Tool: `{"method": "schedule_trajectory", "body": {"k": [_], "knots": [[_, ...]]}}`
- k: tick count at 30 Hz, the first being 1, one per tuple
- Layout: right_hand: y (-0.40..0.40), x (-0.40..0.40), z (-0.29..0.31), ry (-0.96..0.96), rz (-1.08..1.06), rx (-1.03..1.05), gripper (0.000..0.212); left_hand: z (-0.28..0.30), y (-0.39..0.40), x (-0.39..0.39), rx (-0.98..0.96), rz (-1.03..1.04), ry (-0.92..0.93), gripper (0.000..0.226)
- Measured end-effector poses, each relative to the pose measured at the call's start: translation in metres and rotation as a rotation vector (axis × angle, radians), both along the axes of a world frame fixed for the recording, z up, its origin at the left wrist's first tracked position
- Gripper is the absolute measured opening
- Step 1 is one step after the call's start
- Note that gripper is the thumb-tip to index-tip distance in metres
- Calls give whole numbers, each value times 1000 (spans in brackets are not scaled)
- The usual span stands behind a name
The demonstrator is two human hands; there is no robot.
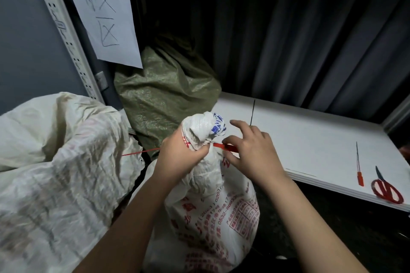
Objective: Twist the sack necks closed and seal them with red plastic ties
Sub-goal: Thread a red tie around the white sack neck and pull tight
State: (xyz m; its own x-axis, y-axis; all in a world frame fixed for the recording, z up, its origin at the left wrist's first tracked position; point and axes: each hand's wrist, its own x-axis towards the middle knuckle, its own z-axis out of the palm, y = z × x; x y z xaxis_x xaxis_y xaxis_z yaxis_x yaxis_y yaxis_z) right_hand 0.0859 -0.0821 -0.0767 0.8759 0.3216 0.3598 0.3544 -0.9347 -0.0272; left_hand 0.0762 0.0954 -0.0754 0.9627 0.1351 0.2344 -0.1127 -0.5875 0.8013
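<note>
Head view, frame centre: left hand (177, 153) clamps the twisted neck of the printed sack (208, 206) (soft, crinkly weave, likely slippery). Right hand (250, 150) pinches the red tie (224, 146) at its stiff head, other fingers splayed; best hold is just below the bunched top.

Two bare forearms in view from the bottom edge, no sleeves visible up to the frame edge. Left hand (177, 157) and right hand (253, 153): no gloves, rings, watch or wristbands. Nails short and unpainted where visible; no markings or tape on either arm.
</note>
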Motion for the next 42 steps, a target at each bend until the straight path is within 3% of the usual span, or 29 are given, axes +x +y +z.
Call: {"method": "schedule_trajectory", "body": {"k": [4, 8, 12, 15, 18, 23, 32, 35, 39, 42], "knots": [[10, 4, -18, -90, 68, -26, 21, -2, -2, 3, -1, -12, 5, 52], [16, 6, -16, -93, 71, 36, 34, -1, -1, 2, -30, -9, 17, 53], [14, 9, -16, -137, 80, -19, 17, 0, 3, 2, -46, -11, 34, 56], [11, 12, -16, -107, 84, 16, 23, 1, 5, 1, -35, -17, 45, 54], [12, 11, -7, 31, 68, 144, 17, 1, 5, 0, 17, -30, 54, 51], [17, 4, 4, 256, -56, 356, 20, 3, 2, 1, 229, 31, 62, 47], [41, -14, -1, 166, -275, 562, 21, -1, -1, 11, 524, 157, 3, 65], [42, -14, -3, 162, -284, 597, 20, -2, -3, 12, 649, 156, -76, 60], [47, -20, -1, 190, -253, 598, 21, -6, 1, 18, 829, 227, 57, 88], [49, -22, 1, 249, -250, 670, 21, -4, 2, 19, 821, 249, 82, 95]]}}
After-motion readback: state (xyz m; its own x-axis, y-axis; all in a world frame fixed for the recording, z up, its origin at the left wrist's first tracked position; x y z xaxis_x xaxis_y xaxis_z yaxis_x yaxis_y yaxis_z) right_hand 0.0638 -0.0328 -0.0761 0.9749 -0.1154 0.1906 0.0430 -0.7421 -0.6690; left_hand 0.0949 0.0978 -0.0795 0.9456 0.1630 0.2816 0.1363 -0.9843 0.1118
